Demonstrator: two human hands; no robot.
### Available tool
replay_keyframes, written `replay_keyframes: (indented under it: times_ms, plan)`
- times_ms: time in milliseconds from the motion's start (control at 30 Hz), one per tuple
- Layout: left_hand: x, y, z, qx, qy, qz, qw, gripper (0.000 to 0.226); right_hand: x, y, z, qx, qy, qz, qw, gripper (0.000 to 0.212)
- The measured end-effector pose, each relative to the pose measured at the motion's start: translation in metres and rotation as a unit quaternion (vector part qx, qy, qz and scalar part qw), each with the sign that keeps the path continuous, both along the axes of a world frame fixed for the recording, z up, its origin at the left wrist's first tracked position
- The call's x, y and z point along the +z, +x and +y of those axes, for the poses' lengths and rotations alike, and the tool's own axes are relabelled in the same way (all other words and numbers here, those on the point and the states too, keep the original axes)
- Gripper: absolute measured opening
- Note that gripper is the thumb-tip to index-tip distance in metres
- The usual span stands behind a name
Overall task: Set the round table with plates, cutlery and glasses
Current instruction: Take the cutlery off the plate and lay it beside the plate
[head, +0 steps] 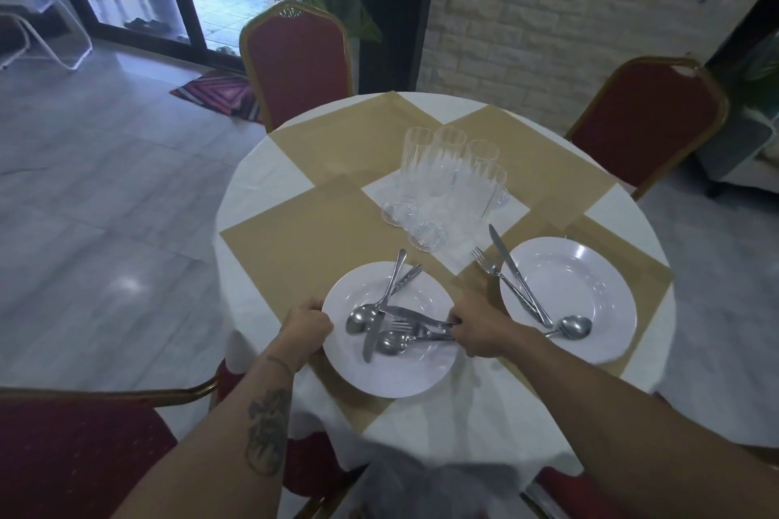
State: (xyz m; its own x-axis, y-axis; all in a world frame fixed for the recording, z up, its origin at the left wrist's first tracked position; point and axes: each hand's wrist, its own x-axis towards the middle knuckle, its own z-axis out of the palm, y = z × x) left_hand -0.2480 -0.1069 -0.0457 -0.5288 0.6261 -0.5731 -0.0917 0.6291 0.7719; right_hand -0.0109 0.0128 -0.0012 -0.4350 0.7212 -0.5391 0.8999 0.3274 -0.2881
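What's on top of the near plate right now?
On the near plate: a pile of cutlery, two spoons, knives, forks, crossed. The right hand covers some handle ends, so the exact count is hidden.

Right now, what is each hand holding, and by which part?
Left hand grips the near plate by its left rim. Right hand grips cutlery on that plate by the handle ends.

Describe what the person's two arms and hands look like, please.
Both forearms are bare, with no sleeves in view. The left forearm carries a dark tattoo and a thin dark band near the wrist. The right forearm shows no marking.
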Motion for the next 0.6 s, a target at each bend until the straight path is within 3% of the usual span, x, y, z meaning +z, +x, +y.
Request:
replay_keyframes:
  times_ms: [400,600]
  plan:
    - [-0.008,0.004,-0.006,-0.021,-0.021,0.054,0.998,0.034,-0.010,-0.015,-0.015,-0.068,-0.044,0.022,0.996,0.007]
    - [-0.010,0.016,-0.003,-0.091,-0.028,0.200,0.975,0.044,-0.009,-0.023,-0.013,-0.086,0.003,0.040,0.996,0.012]
